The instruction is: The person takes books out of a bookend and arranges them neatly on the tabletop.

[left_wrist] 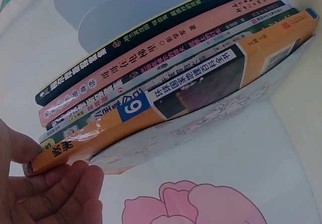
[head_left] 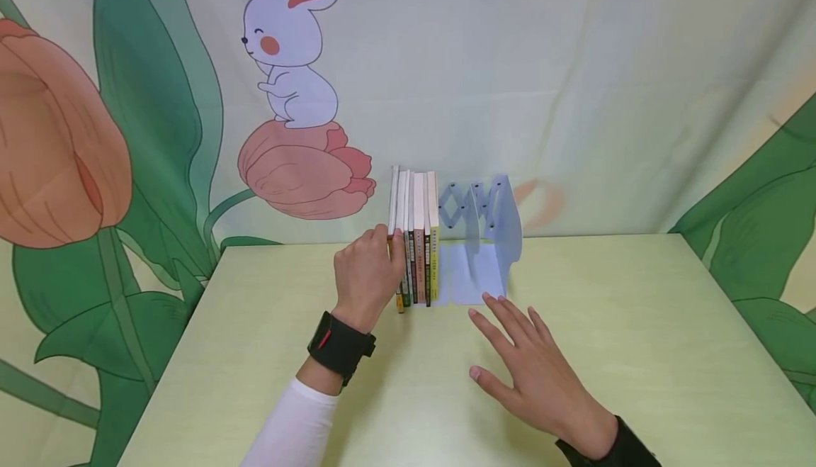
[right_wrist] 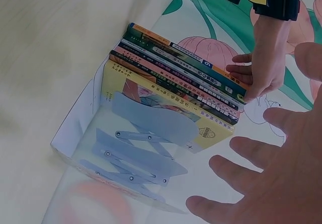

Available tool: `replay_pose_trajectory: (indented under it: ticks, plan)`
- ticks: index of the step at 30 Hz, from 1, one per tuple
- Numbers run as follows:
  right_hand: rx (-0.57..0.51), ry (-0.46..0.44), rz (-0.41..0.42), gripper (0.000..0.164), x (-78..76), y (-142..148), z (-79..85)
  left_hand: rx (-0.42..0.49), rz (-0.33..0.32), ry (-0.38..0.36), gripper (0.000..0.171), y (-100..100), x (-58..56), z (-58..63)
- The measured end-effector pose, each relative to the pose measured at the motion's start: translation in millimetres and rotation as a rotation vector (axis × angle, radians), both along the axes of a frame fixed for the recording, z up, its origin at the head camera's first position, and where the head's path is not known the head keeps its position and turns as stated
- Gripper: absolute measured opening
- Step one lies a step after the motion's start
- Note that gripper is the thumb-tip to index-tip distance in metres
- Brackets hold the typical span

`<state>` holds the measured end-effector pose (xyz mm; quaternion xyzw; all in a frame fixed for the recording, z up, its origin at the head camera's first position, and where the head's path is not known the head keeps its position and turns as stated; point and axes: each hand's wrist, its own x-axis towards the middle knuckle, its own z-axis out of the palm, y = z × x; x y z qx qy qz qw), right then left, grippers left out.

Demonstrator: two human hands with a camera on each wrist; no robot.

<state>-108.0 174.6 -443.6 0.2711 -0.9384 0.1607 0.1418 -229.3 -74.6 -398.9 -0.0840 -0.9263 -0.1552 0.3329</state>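
Note:
A row of several thin books (head_left: 418,261) stands upright, spines outward, in an expandable light-blue book rack (head_left: 508,229). At the row's left end is an orange-spined book (left_wrist: 282,35), its top end pinched between thumb and fingers of my left hand (head_left: 365,276). The left wrist view shows the thumb over its spine and the fingers below. A yellow book (right_wrist: 151,105) ends the row on the right, beside the rack's dividers. My right hand (head_left: 535,368) hovers in front of the rack with fingers spread, holding nothing.
The rack stands at the back of a pale yellow-green table (head_left: 255,353), close to a cloth backdrop (head_left: 446,63) printed with a rabbit and tulips. Its right section (head_left: 474,268) has dividers and a scissor-link back. A black band (head_left: 341,346) circles my left wrist.

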Motion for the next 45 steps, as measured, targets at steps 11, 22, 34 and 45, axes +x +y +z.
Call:
replay_pose_trajectory:
  ticks: [11,22,34,45]
  plan:
    - [-0.007,-0.010,-0.005,0.070,0.6,3.3,-2.0,-0.005,0.001,0.017,0.039,0.5,1.6,-0.5]
    - [-0.012,-0.024,-0.002,0.068,-2.1,6.3,-1.7,-0.002,0.021,-0.009,0.039,2.6,0.9,1.7]
    - [-0.022,-0.041,0.005,0.067,-4.2,7.9,0.6,0.019,0.026,-0.004,0.038,3.6,0.1,3.7]
    - [-0.029,-0.077,0.005,0.066,-3.9,6.7,6.9,0.051,0.008,-0.037,0.034,2.0,1.6,7.7]
